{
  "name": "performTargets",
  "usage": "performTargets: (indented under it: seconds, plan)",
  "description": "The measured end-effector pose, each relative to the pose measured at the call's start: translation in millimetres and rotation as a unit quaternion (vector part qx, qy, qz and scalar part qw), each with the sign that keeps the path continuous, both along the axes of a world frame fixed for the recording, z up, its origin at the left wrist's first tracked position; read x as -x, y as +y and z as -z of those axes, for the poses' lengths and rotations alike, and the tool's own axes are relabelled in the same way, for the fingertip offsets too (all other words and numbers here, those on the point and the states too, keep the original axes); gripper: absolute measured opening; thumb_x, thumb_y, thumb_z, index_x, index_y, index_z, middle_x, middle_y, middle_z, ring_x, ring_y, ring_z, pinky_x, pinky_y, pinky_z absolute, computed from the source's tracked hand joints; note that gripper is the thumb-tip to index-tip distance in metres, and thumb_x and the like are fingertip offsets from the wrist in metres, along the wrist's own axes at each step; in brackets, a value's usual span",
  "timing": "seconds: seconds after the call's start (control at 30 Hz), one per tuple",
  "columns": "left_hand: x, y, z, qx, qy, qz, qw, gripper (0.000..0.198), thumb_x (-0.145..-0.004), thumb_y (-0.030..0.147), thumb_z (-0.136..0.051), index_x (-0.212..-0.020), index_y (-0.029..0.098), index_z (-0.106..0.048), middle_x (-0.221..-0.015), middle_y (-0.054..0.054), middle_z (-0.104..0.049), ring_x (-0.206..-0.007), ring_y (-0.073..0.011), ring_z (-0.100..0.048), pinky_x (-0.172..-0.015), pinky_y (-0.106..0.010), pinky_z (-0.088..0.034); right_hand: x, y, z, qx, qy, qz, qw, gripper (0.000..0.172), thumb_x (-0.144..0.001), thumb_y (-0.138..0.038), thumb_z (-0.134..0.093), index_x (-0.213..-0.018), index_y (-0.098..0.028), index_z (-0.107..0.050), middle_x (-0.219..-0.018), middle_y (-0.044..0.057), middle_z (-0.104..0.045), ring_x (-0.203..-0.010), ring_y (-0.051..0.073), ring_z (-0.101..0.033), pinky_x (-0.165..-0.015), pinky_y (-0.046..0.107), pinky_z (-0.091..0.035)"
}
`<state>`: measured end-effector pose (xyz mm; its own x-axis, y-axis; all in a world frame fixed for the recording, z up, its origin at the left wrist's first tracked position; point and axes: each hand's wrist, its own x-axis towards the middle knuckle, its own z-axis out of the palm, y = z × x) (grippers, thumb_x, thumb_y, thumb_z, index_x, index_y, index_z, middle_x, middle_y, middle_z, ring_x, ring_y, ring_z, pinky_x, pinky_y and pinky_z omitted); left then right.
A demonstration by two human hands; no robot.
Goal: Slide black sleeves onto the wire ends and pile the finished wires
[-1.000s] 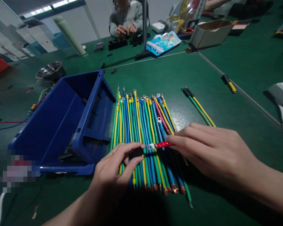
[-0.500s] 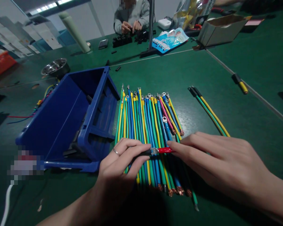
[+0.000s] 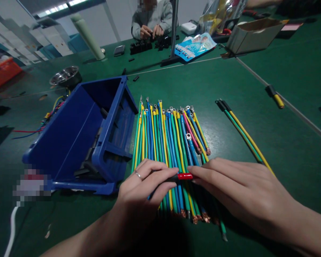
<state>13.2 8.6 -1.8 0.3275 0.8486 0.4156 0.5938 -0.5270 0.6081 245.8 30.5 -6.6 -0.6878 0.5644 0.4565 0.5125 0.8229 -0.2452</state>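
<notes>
My left hand (image 3: 149, 182), wearing a ring, pinches a short black sleeve (image 3: 172, 179) between thumb and fingers. From its right end comes a glossy red cable (image 3: 185, 176), pinched by the fingertips of my right hand (image 3: 235, 184). No metal lug shows where sleeve and red cable meet. Both hands are just above a row of cut cables (image 3: 173, 142) in green, yellow, blue and pink. Most have metal lugs at the far end, and several show bare copper at the near end. My palms hide parts of the row.
A blue bin (image 3: 109, 142) holding black pieces lies on the left. Two black-sleeved cables (image 3: 239, 123) lie on the right, near a short yellow-and-black piece (image 3: 275, 96). Farther back are a metal bowl (image 3: 66, 76), a blue packet (image 3: 194, 46), a cardboard box (image 3: 256, 34) and a seated person (image 3: 152, 21).
The black sleeve and red cable have come together; the metal lug that showed between them is now covered. My hands are slightly closer to each other and lower in view.
</notes>
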Motion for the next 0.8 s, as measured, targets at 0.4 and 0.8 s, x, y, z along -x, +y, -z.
performTargets:
  seconds: [0.4, 0.8]
  plan:
    - [4.1, -1.0, 5.6, -0.01, 0.04, 0.05, 0.998, 0.019, -0.095, 0.017, -0.062, -0.113, 0.017, -0.065, -0.097, -0.006, -0.07, -0.087, -0.0182, -0.066, -0.08, -0.03, -0.054, 2.3, -3.6, 2.1, 0.008, 0.009, -0.018, 1.0, 0.021, -0.098, -0.013, -0.045, -0.113, -0.01, -0.059, -0.073, 0.002, -0.058, -0.061, 0.014, -0.05, -0.053, 0.028, -0.034]
    - [5.9, 2.8, 8.4, -0.04, -0.049, 0.019, 0.998, 0.019, -0.087, 0.005, -0.067, -0.104, 0.013, -0.067, -0.088, -0.005, -0.072, -0.079, -0.0171, -0.067, -0.075, -0.031, -0.055, -9.1, -2.4, 12.4, 0.02, -0.006, 0.011, 1.0, 0.025, -0.098, -0.013, -0.045, -0.12, -0.015, -0.057, -0.074, 0.001, -0.055, -0.064, 0.014, -0.051, -0.056, 0.027, -0.036]
